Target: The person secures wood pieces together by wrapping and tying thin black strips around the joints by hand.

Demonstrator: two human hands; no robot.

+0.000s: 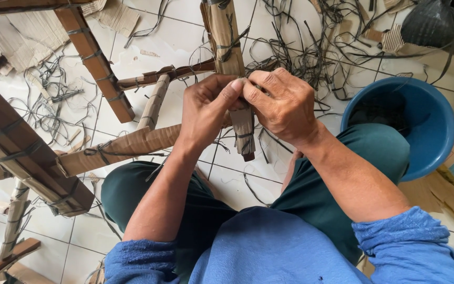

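A wooden frame leg wrapped in brown cardboard (226,37) and tied with dark plastic straps runs down the middle of the view. My left hand (205,108) and my right hand (285,105) meet on it, fingers pinched together against the wrap where a dark strap crosses it. The leg's lower end (245,139) sticks out below my hands. Cross bars wrapped the same way (132,144) branch off to the left. What the fingertips pinch is hidden between them.
More cardboard-wrapped wooden legs (24,158) stand at the left. A blue plastic basin (421,121) sits at the right by my knee. Loose dark straps (300,52) and cardboard scraps (22,37) litter the white tiled floor. A black bag (432,21) lies at top right.
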